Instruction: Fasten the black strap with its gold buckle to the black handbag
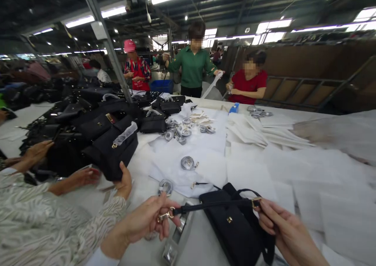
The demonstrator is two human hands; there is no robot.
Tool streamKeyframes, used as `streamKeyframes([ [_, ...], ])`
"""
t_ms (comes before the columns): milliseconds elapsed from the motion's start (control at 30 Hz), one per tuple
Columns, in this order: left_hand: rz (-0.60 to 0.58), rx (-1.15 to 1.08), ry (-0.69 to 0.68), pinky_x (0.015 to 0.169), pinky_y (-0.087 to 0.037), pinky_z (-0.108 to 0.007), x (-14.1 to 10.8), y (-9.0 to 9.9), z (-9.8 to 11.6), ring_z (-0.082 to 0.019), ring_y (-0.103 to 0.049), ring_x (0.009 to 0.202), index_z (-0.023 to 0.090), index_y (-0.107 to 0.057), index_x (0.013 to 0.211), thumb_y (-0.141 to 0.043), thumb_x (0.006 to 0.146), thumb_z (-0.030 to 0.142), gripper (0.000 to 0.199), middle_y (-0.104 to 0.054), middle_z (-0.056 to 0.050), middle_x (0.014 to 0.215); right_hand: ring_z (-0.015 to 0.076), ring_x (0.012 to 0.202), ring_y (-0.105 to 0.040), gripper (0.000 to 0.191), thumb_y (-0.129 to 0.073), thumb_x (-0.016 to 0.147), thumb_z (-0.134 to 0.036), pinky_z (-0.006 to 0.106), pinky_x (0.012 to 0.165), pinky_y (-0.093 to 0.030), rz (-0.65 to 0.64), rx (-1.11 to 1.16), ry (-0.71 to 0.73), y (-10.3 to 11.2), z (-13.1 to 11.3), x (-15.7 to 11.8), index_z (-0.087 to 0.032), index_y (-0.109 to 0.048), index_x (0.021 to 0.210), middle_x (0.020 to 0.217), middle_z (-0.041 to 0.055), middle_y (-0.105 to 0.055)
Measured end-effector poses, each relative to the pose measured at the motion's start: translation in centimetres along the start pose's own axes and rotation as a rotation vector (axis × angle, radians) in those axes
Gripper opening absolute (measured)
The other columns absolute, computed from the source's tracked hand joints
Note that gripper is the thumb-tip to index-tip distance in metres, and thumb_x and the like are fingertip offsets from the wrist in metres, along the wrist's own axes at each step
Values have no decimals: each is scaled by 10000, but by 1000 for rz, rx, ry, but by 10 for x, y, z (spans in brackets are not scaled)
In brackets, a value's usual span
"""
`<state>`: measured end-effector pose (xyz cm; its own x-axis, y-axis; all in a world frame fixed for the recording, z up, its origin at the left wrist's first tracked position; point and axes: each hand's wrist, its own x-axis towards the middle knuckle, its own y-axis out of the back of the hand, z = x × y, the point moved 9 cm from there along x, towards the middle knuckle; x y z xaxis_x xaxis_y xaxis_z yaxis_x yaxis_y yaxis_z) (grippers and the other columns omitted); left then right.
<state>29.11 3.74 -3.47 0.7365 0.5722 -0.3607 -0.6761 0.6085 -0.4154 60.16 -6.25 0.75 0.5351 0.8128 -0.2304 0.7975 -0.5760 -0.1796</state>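
A black strap (211, 205) is stretched between my two hands, above a black handbag (227, 230) with a small gold clasp. My left hand (147, 219) has its fingers closed around the strap's end, by a gold snap hook (165, 215). At the other end, my right hand (274, 217) pinches the strap beside its gold buckle (256, 202). The bag lies tilted on the table. More strap hangs down along the bag's right side, and another end with a gold hook (193, 185) rests on the white sheet behind it.
Beside me on the left, a co-worker's hand (125, 180) holds a black bag (113, 148); black bags pile up behind. Coiled straps (188, 163) lie mid-table. White sheets (293, 168) cover the right side. A metal box-like object (178, 234) sits near my left hand. Several people work beyond.
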Motion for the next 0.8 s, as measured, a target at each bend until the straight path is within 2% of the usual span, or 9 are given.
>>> streamKeyframes([
  [167,-32,42,-11,419,-422,-176,0,-6,2,-100,-597,478,84,-622,1090,-549,856,576,550,-731,-162,866,53,529,-299,435,-882,576,-493,173,411,-257,-19,-8,-12,1,7,-2,-153,-726,798,717,33,-556],
  [333,-47,100,2,403,-384,-165,0,-8,-3,-85,-563,436,107,-628,950,-741,743,425,397,-732,-111,770,43,513,-299,451,-899,537,-493,162,409,-245,-5,6,-32,5,12,-2,-150,-721,770,684,20,-544],
  [433,-72,151,-8,401,-325,-174,-2,-13,-1,-67,-503,422,121,-602,902,-735,733,427,374,-710,-79,736,39,507,-299,456,-915,506,-480,157,405,-240,9,28,-42,6,15,-2,-149,-721,754,666,13,-535],
  [567,-21,294,-40,461,-203,-189,-7,-21,9,-41,-354,481,118,-582,941,-623,808,415,328,-577,16,619,34,497,-312,450,-917,505,-473,151,402,-243,-6,51,-61,2,23,-1,-154,-723,757,664,11,-541],
  [700,33,346,-58,501,-176,-238,-9,-24,13,-68,-269,508,126,-581,957,-570,815,414,321,-389,81,554,32,484,-304,429,-915,512,-470,155,393,-227,-11,56,-87,-2,33,-2,-155,-717,725,648,10,-545],
  [800,73,405,-85,512,-175,-249,-9,-19,13,-72,-250,533,134,-575,910,-610,791,428,319,-362,80,598,36,487,-311,425,-908,526,-473,161,395,-230,-28,53,-106,-5,41,-3,-154,-718,732,664,16,-557],
])
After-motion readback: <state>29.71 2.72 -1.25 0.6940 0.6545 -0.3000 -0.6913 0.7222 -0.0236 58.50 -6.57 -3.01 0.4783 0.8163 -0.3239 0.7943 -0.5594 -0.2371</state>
